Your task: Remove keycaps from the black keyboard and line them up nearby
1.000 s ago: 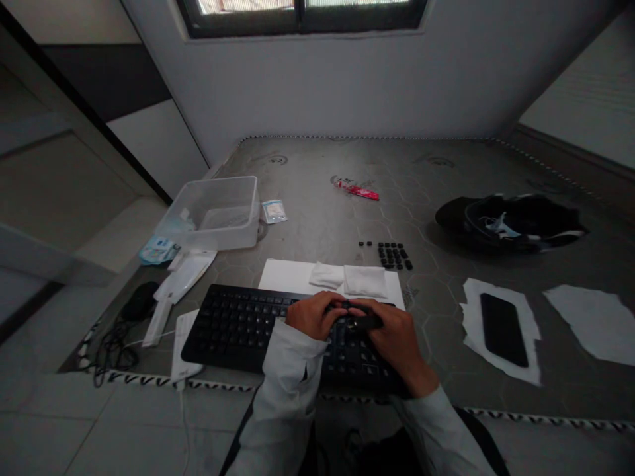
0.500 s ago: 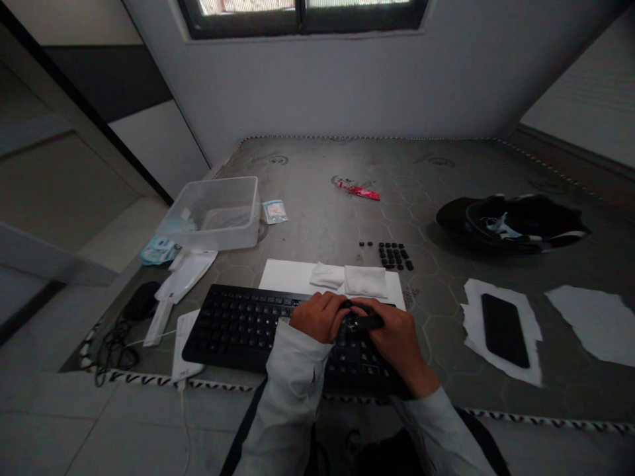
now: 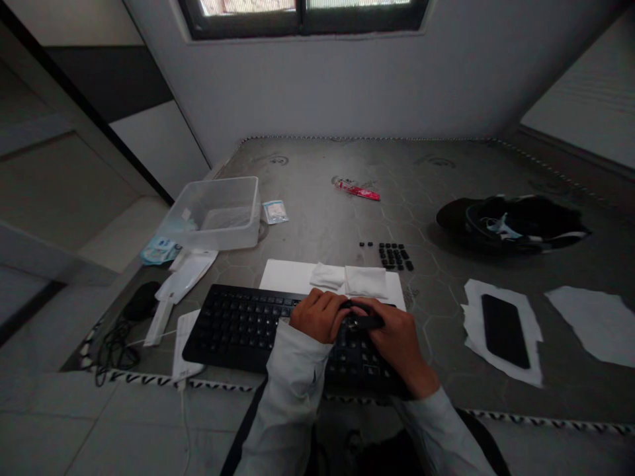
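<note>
A black keyboard (image 3: 238, 324) lies across the near side of the table, its right part under both my hands. My right hand (image 3: 394, 330) is closed around a small black tool (image 3: 370, 322) held low over the right-hand keys; its exact kind is not clear. My left hand (image 3: 317, 317) rests on the keyboard with curled fingers, the tips meeting those of the right hand. Whatever its fingertips pinch is hidden. Just beyond the hands, folded white cloths (image 3: 366, 281) lie on a white sheet (image 3: 278, 274). Loose black keycaps (image 3: 391, 254) stand in rows farther back.
At the left are a clear plastic box (image 3: 223, 231), a mouse (image 3: 142, 301) with coiled cable and a white power strip (image 3: 186, 344). A red packet (image 3: 364, 193) lies toward the back. On the right sit a black helmet (image 3: 510, 225) and a phone (image 3: 505, 330) on white paper.
</note>
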A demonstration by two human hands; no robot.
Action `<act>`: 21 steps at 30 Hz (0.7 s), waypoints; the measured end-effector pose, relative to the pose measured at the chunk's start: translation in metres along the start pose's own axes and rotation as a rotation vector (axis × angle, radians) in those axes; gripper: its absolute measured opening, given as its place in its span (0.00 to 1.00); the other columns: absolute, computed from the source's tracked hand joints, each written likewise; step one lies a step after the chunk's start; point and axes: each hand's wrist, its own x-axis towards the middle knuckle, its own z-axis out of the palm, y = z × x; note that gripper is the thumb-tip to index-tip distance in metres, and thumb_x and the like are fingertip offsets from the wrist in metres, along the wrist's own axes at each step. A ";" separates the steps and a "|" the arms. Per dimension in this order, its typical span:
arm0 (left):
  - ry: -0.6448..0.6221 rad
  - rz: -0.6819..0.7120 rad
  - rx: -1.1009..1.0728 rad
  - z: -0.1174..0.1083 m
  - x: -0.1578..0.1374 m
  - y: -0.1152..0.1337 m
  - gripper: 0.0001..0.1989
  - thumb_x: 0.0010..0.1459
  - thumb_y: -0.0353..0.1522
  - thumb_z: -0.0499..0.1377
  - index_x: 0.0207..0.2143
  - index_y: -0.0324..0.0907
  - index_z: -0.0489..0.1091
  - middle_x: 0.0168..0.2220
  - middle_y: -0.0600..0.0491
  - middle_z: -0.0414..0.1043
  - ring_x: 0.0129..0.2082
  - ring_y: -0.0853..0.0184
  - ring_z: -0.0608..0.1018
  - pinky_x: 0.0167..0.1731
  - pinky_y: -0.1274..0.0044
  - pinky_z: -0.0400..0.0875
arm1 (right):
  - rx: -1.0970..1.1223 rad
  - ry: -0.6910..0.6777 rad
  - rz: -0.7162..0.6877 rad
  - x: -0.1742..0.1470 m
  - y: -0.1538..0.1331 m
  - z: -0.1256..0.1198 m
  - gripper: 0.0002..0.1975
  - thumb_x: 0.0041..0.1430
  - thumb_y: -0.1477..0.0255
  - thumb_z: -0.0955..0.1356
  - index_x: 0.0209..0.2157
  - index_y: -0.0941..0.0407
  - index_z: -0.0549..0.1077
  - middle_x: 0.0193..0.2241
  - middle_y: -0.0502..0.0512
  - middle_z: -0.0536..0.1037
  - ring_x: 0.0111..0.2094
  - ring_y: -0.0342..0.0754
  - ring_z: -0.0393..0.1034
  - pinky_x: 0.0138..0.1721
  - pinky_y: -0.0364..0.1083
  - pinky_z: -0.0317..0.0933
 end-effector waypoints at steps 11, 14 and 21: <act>-0.001 0.007 -0.019 -0.001 0.000 -0.002 0.12 0.65 0.35 0.53 0.43 0.43 0.75 0.37 0.52 0.79 0.38 0.64 0.75 0.40 0.75 0.72 | 0.003 0.008 0.018 0.001 0.000 0.001 0.10 0.64 0.66 0.65 0.44 0.49 0.77 0.39 0.50 0.82 0.37 0.48 0.78 0.38 0.45 0.68; -0.016 0.013 -0.030 0.000 0.000 -0.004 0.12 0.66 0.35 0.52 0.43 0.43 0.75 0.37 0.52 0.79 0.38 0.65 0.75 0.40 0.75 0.72 | 0.005 0.004 0.024 0.001 -0.001 0.000 0.10 0.64 0.65 0.66 0.43 0.50 0.77 0.38 0.51 0.82 0.37 0.48 0.78 0.38 0.45 0.68; -0.027 0.013 -0.067 0.003 -0.002 -0.008 0.12 0.66 0.35 0.52 0.45 0.44 0.74 0.39 0.52 0.79 0.39 0.65 0.76 0.41 0.75 0.72 | 0.008 0.004 0.031 0.000 0.002 0.001 0.09 0.63 0.65 0.66 0.42 0.50 0.77 0.38 0.51 0.82 0.36 0.48 0.78 0.38 0.45 0.68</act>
